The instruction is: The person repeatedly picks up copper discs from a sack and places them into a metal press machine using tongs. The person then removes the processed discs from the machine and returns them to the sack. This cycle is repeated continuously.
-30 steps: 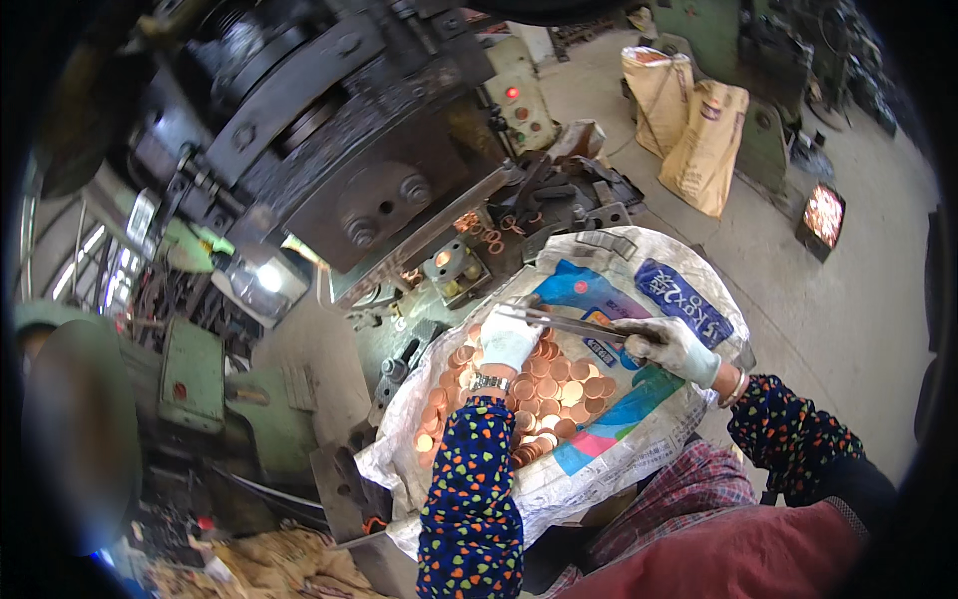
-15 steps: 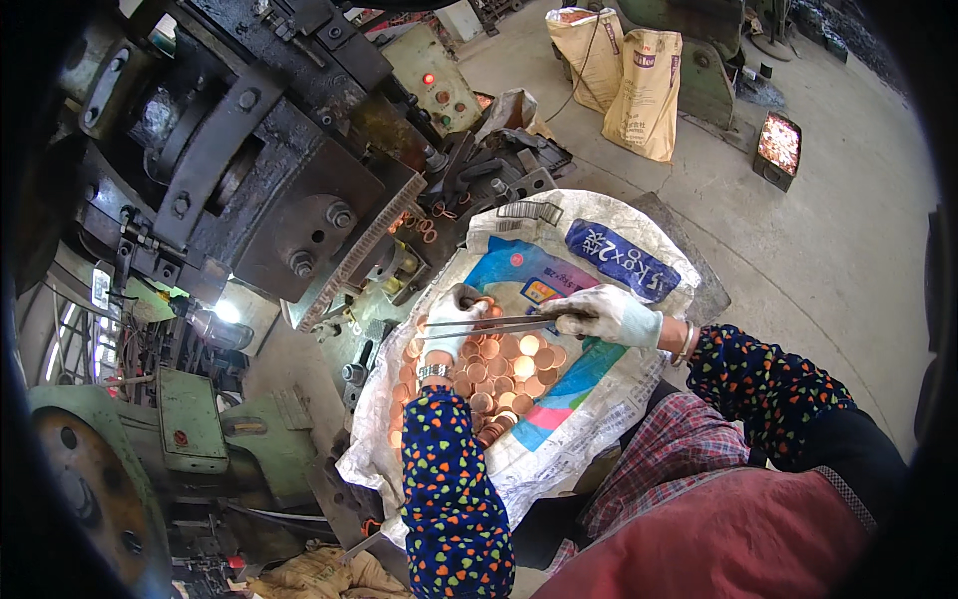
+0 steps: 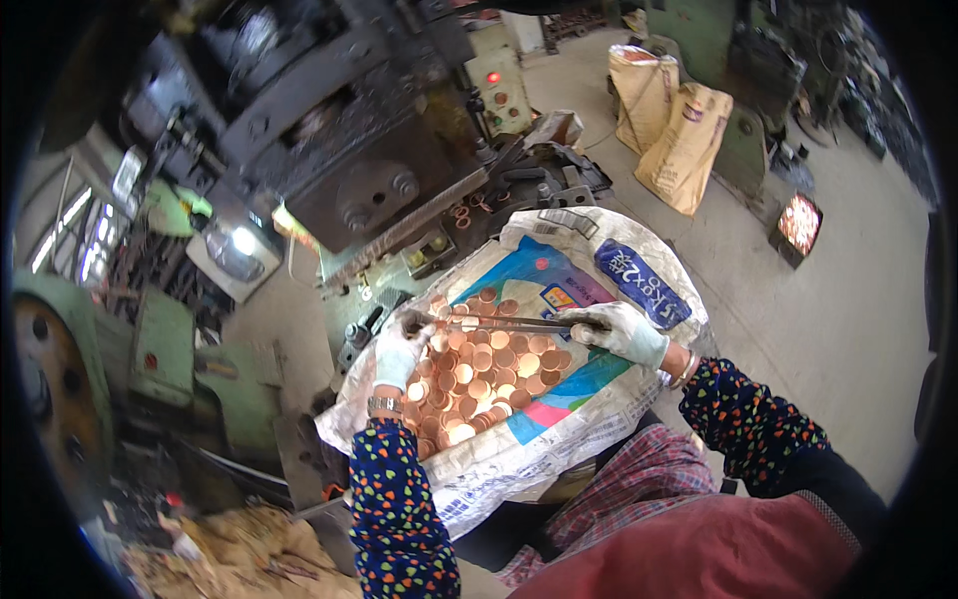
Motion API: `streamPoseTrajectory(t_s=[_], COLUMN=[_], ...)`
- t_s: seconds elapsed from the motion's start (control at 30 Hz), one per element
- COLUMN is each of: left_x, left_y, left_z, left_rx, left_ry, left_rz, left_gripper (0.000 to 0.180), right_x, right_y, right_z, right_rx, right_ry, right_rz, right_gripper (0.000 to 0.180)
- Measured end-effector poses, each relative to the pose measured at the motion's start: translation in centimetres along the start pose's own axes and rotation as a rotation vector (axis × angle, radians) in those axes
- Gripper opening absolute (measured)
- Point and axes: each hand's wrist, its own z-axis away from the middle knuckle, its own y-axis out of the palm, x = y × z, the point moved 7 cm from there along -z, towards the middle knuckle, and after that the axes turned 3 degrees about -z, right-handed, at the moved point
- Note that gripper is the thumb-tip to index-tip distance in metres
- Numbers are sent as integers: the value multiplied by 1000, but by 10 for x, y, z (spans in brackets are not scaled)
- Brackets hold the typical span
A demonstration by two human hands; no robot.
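Note:
My right hand (image 3: 624,334), in a white glove, is closed round the back end of long metal tweezers (image 3: 509,324). Their two thin arms reach left, low across a heap of round copper discs (image 3: 479,374). At the far left of the heap is my left hand (image 3: 402,344), also gloved, with its fingers curled in by the tips of the tweezers. What those fingers hold, if anything, is too small to make out. Under the discs lies a white printed woven sack (image 3: 574,439) with blue and pink areas, spread across my lap.
A dark, heavy press (image 3: 369,190) stands beyond the sack, with copper rings (image 3: 461,215) near its base. Green machinery (image 3: 165,349) is at the left. Farther right are two paper sacks (image 3: 684,150) and a box of shiny pieces (image 3: 798,225).
The view has shifted, so the press and sack sit differently. My left hand has moved off the middle of the discs to their left edge. The right hand still holds the tweezers.

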Motion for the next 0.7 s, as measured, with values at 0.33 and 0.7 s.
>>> streamPoseTrajectory(t_s=[0.33, 0.7], left_x=[-38, 16], left_y=[-37, -38], left_z=[25, -1], left_rx=[-247, -222], left_ry=[155, -14], left_rz=[-420, 225], left_gripper=[26, 21], right_x=[-11, 16], right_y=[-25, -46], right_z=[-48, -179], right_rx=[119, -43], right_ry=[328, -277], right_rz=[-172, 657], right_gripper=[33, 34])
